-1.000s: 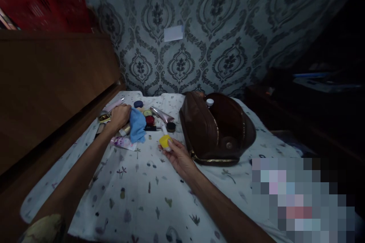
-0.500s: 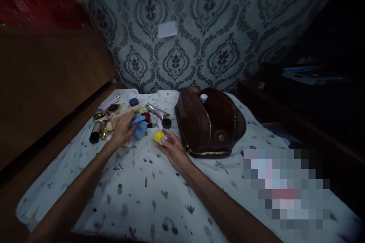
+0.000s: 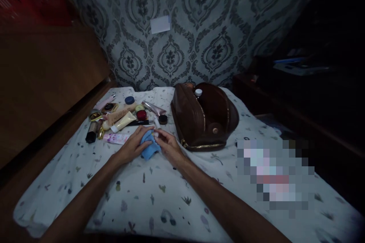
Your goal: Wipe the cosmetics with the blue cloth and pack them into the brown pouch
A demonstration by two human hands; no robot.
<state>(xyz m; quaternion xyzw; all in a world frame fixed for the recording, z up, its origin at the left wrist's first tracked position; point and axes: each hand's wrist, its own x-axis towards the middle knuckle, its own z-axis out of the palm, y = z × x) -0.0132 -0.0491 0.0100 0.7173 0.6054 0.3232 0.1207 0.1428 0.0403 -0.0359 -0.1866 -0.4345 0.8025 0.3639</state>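
On the white printed sheet [image 3: 154, 197], I count two hands, one blue cloth [image 3: 148, 149], one open brown bag [image 3: 189, 115]. Left hand [image 3: 132, 146]: grip closed on the cloth. Right hand [image 3: 170, 149]: grip pinching one small container [image 3: 155, 134], mostly hidden, pale bit showing at the cloth's edge. Behind them, four round pots: blue [image 3: 129, 100], green-lidded [image 3: 139, 108], red [image 3: 141, 115], black [image 3: 162, 119]; four tubes: peach [image 3: 124, 112], cream [image 3: 123, 122], purple-printed [image 3: 115, 138], silvery [image 3: 154, 108]. One white cap [image 3: 198, 92] shows at the bag's opening. Edges: bag just beside the right hand, purple-printed tube close by the left; I've got open sheet from hands to front edge. Versus half a second ago: hands were apart, yellow container in plain view; now they meet, cloth against it, and the cream and purple-printed tubes are uncovered.
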